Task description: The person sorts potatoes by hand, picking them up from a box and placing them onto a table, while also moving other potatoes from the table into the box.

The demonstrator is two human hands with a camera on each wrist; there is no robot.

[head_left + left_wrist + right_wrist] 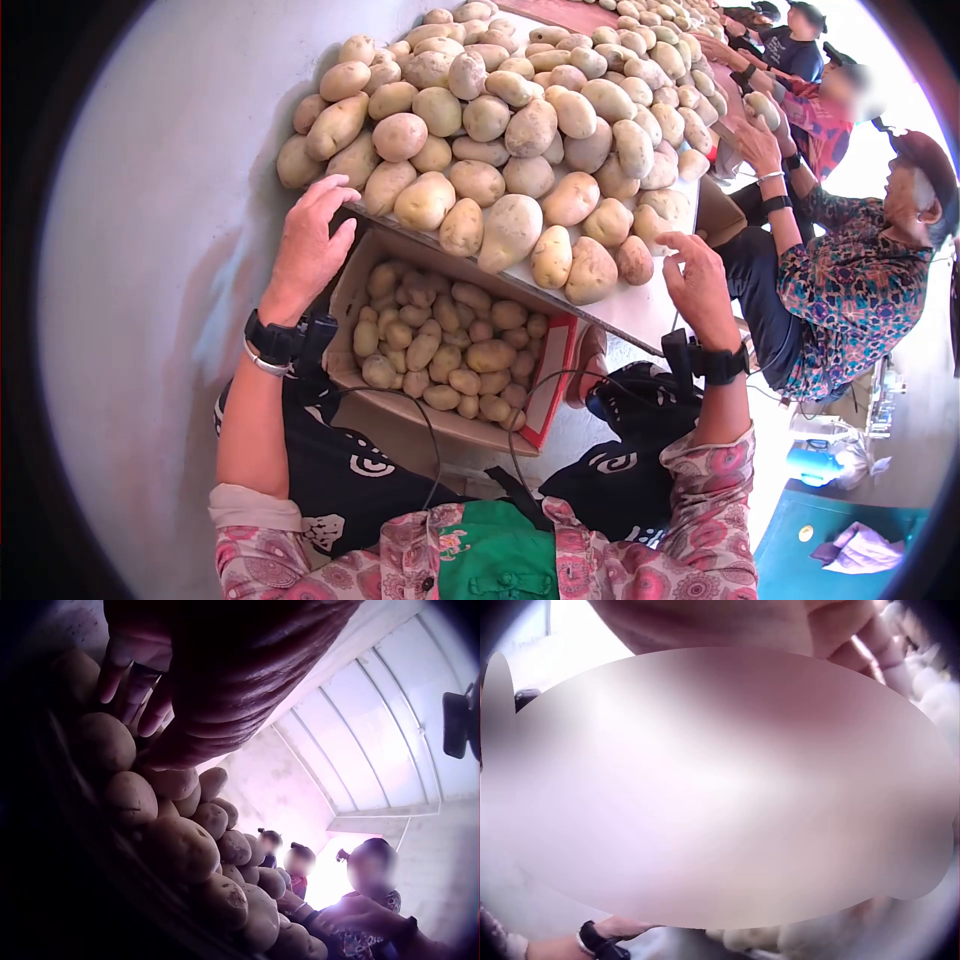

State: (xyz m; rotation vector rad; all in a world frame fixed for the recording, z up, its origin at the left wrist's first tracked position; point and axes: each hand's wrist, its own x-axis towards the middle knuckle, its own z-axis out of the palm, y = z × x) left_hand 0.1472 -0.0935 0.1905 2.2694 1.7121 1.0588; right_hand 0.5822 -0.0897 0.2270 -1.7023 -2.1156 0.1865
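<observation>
Nothing is held by the left hand (pixel 308 243), loosely spread, or right hand (pixel 703 287), slightly bent; potatoes (pixel 531 130) are heaped between and beyond, a box (pixel 548 388) set below.

Potatoes (pixel 531 128) are tan; box (pixel 402 410), brown; sleeves (pixel 715 495), pink-patterned; shirtfront (pixel 500 558), green.

Your head camera looked down over your left hand (pixel 308 245) and right hand (pixel 698 285). From close under each, the left-wrist camera (pixel 318 338) faced across potatoes (pixel 531 127) the head view shared; the right-wrist camera (pixel 679 358) faced leftward.
</observation>
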